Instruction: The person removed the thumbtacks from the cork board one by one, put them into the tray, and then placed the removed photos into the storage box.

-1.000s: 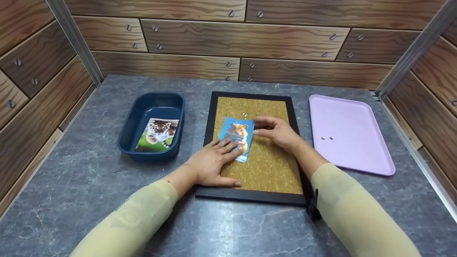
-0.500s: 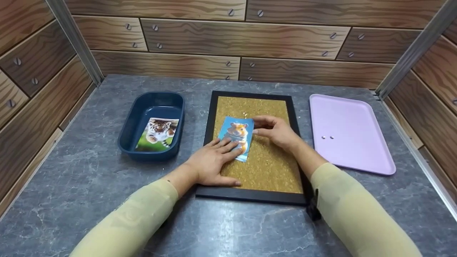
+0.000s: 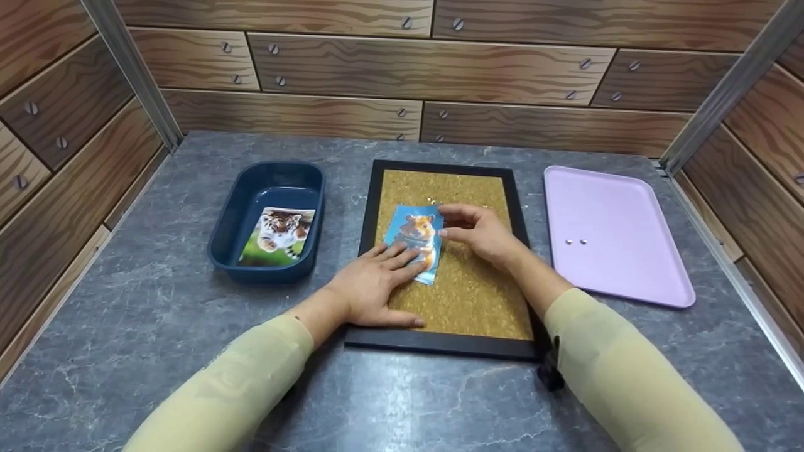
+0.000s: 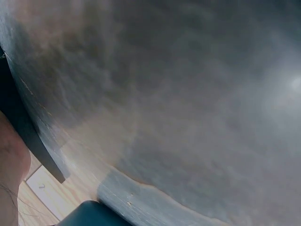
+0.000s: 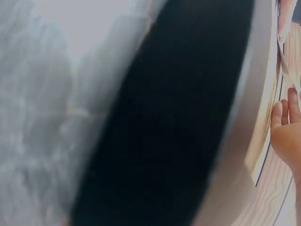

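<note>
A hamster picture card (image 3: 408,220) lies over the cork board (image 3: 483,307), which has a black frame. My left hand (image 3: 374,285) is spread flat across the board, its straight fingers resting on the card's lower left part. At the card's upper right edge, my right hand (image 3: 483,233) holds the edge with its fingertips at the corner and thumb lower down. In the right wrist view, the card (image 5: 286,68) shows nearly edge-on between fingers (image 5: 284,21) at the top and the left hand (image 5: 288,136). The left wrist view shows mostly blurred tabletop.
To the left stands a dark blue bin (image 3: 220,245) with a tiger picture card (image 3: 276,238) in it. A lilac tray (image 3: 628,220) lies to the right, bearing two small shiny beads or pins (image 3: 569,242). Small shiny bits (image 3: 431,200) sit on the cork above the hamster card.
My right hand has shifted slightly left, and the hamster card's right edge has come left with it. The left hand stays in place.
</note>
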